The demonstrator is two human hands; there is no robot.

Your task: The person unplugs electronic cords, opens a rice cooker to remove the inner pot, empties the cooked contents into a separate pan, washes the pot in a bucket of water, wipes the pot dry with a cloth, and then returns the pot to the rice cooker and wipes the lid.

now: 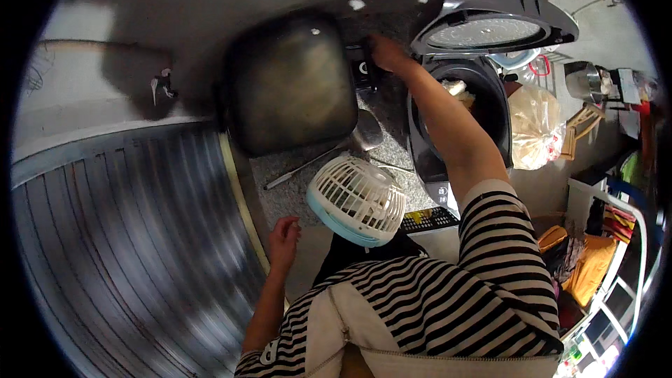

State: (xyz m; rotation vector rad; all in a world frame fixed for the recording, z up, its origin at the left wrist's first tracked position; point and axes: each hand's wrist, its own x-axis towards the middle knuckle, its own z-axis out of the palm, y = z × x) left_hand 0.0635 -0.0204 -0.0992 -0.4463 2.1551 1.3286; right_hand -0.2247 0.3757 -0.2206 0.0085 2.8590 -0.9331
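My right hand reaches forward to the black part with a white ring mark on the right side of a square black electric pan. Its fingers touch the dark upright edge there, and shadow hides how they close. The pan's glass lid looks fogged, with pale contents blurred beneath. My left hand hangs low beside the counter's edge, fingers loosely curled, with nothing in it. Under my right forearm stands a dark rice cooker, its lid raised and something pale inside.
A white and light-blue fan stands close before me. A thin white stick lies on the speckled counter. Corrugated metal sheeting fills the left. Right of the cooker are a plastic bag and a wooden stool.
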